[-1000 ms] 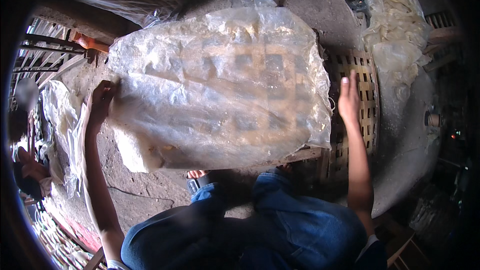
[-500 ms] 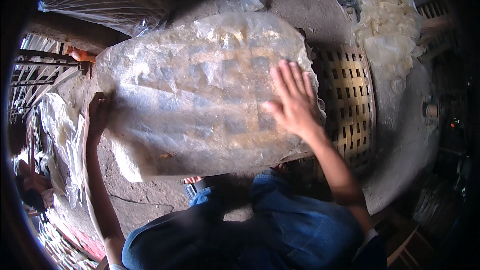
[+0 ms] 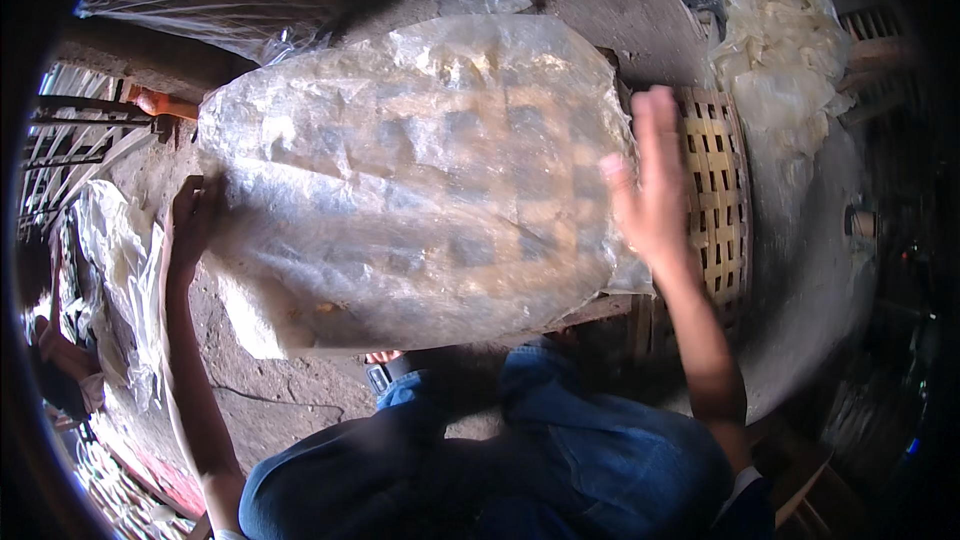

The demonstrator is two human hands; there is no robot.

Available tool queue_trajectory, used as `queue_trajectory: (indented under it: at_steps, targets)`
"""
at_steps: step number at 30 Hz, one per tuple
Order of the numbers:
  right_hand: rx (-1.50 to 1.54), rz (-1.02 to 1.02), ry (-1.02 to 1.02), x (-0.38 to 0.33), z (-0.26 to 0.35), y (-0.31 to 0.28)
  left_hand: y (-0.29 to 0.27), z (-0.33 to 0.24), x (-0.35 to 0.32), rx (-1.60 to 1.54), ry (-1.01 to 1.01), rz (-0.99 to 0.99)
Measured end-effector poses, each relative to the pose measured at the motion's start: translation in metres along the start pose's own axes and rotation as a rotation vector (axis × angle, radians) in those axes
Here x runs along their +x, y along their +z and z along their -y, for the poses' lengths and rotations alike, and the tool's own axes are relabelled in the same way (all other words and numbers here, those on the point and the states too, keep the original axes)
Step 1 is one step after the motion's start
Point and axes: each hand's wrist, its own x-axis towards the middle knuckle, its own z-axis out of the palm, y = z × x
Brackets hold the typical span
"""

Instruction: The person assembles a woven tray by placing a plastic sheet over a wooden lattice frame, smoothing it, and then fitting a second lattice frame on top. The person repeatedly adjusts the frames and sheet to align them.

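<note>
Plastic sheet [image 3: 350, 230] mid-frame hazes our view of the lattice [image 3: 506, 212].
Right hand [image 3: 655, 185]: fingers together, thumb out, partly blocking woven panel [image 3: 716, 202]. Left hand [image 3: 188, 220], sheet's left edge: can't tell fingers. Crumpled plastic [image 3: 778, 45] upper right.

Left hand [image 3: 188, 220] curled; right hand [image 3: 655, 190] outstretched, thumb apart; 2 forearms [image 3: 200, 380] extended.

6 o'clock: creased blue denim trousers [image 3: 620, 430] | 7 o'clock: dark strap [image 3: 400, 368], grey-patched, seemingly an open-toed sandal's | 4 o'clock: dark sleeve [image 3: 750, 508], pale edge
</note>
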Motion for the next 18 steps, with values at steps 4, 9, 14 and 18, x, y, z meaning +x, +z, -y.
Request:
queue_trajectory:
  at_steps: [4,9,14,18]
  targets:
    - [-0.038,0.300,-0.139,-0.059,0.079,0.043,0.009,0.013,0.010,-0.016,-0.014,-0.021]
    - [-0.389,0.434,-0.004,-0.076,0.028,0.022,0.006,0.005,0.003,0.058,0.142,-0.034]
    - [-0.261,0.073,0.283,-0.102,-0.078,-0.015,0.001,-0.012,0.000,0.158,0.057,0.038]
    - [-0.306,-0.023,0.557,-0.102,-0.116,-0.049,-0.010,-0.007,0.005,0.172,-0.079,0.138]
